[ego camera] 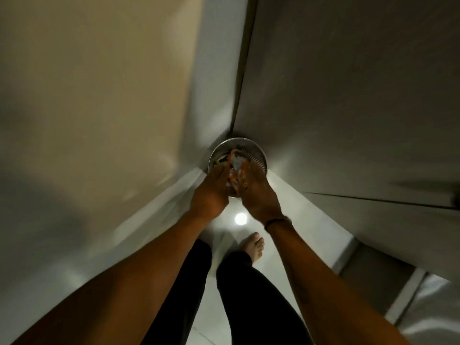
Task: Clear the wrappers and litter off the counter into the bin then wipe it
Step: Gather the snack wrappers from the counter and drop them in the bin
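A round metal bin [258,153] stands on the floor in the corner straight ahead of me. Both arms reach out over it. My left hand [211,192] and my right hand [260,195] are cupped together around a crumpled bundle of wrappers [236,168], white with orange bits. The bundle sits just above the bin's open mouth, and some litter shows inside the bin behind it. The counter is out of view.
A beige wall [99,108] rises on the left and grey cabinet doors [348,108] on the right, meeting at the bin. The glossy white floor [240,219] reflects a lamp. My bare foot [254,247] and dark trousers are below my arms.
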The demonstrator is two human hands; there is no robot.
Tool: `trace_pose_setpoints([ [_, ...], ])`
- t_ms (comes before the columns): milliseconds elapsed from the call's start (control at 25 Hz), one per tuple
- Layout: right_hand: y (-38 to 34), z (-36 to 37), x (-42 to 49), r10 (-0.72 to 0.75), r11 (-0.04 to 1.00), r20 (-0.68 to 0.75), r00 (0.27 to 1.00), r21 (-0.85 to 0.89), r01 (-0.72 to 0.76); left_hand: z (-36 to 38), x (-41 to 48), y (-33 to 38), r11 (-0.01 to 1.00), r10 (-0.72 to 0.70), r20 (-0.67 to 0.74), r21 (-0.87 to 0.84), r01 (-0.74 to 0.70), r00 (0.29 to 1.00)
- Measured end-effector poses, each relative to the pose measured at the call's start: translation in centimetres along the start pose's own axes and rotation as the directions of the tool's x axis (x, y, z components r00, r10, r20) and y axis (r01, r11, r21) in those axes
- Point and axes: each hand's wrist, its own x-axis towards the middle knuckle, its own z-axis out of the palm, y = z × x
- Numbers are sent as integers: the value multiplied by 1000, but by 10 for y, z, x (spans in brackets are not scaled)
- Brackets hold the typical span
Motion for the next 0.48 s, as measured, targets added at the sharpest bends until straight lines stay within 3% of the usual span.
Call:
trace_pose_setpoints([
  [200,-89,-108,-96,48,996,-232,972,84,-29,-112,-91,87,992,101,-195,-59,-114,976],
  [320,-139,-183,-135,17,997,-433,901,75,18,-179,-127,145,975,191,-256,-64,-214,948],
  [400,-164,-236,-152,-3,993,-590,808,92,72,-215,-144,180,946,298,-350,-15,-324,888],
  [480,-184,-301,-170,-46,980,-754,655,93,176,-250,-154,218,876,435,-475,27,-481,765],
])
